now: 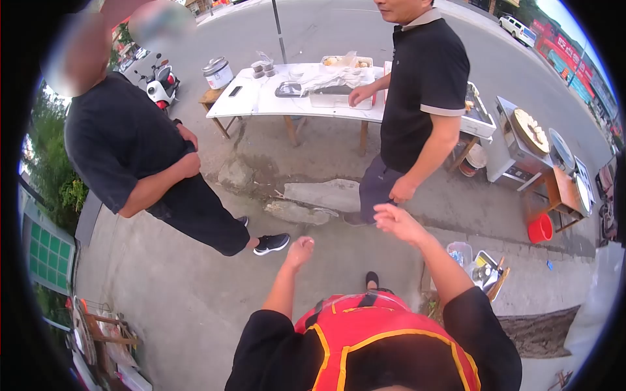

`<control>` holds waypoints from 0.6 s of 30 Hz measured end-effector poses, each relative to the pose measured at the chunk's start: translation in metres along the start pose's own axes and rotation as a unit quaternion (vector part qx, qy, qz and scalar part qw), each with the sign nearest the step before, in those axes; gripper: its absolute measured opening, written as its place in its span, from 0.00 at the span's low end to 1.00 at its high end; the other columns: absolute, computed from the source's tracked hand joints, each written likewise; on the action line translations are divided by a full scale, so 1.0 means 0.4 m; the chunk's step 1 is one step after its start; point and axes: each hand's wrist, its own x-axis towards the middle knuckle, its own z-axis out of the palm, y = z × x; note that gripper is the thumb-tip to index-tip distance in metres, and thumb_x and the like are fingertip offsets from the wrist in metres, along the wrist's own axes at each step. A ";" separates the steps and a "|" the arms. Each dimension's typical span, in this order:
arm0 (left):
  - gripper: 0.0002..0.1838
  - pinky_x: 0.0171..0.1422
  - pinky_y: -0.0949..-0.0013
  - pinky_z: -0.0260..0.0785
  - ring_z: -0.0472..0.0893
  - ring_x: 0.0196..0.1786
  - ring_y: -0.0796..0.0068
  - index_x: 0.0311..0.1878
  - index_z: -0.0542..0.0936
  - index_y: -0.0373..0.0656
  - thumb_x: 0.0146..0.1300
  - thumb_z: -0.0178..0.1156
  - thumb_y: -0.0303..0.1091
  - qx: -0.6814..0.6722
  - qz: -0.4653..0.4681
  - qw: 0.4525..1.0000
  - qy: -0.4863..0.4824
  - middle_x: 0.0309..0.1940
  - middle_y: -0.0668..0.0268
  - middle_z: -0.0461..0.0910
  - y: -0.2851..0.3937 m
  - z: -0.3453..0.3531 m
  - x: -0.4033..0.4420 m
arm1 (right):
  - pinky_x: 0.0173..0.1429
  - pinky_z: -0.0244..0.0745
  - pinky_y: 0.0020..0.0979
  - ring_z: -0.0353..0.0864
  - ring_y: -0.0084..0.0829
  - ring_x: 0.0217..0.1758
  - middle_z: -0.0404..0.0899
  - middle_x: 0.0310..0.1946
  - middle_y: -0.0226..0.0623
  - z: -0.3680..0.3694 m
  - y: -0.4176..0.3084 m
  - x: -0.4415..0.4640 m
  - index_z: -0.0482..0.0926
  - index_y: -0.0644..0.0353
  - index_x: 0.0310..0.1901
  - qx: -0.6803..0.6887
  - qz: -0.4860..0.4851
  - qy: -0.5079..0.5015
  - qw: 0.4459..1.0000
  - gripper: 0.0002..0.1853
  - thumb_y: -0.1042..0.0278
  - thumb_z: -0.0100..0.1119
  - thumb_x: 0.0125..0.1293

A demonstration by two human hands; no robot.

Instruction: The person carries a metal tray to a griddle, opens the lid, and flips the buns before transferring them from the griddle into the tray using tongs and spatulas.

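Note:
My left hand point(300, 252) is raised above the concrete ground with its fingers curled together; whether it holds anything is too small to tell. To the right, my right hand point(398, 223) is held out with fingers apart and nothing in it, near the dark trousers of a person in a black polo shirt point(427, 85). Below both hands is my red apron point(385, 317) with yellow edging. Neither hand touches the white table point(261, 107), which stands farther off.
Another person in dark clothes point(130, 137) stands at the left. On the table are a rice cooker point(218, 73), a phone point(235, 91) and trays. At the right are a round pan of dough pieces point(530, 132), a red bucket point(540, 228) and a plastic basket point(459, 253).

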 end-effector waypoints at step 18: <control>0.31 0.53 0.65 0.67 0.77 0.48 0.62 0.59 0.66 0.34 0.58 0.57 0.45 0.097 0.083 0.986 0.103 0.48 0.51 0.75 0.245 -0.162 0.847 | 0.46 0.77 0.37 0.72 0.39 0.51 0.61 0.57 0.48 -0.199 -0.105 1.063 0.43 0.58 0.67 0.280 -0.008 0.230 0.932 0.40 0.66 0.58 0.60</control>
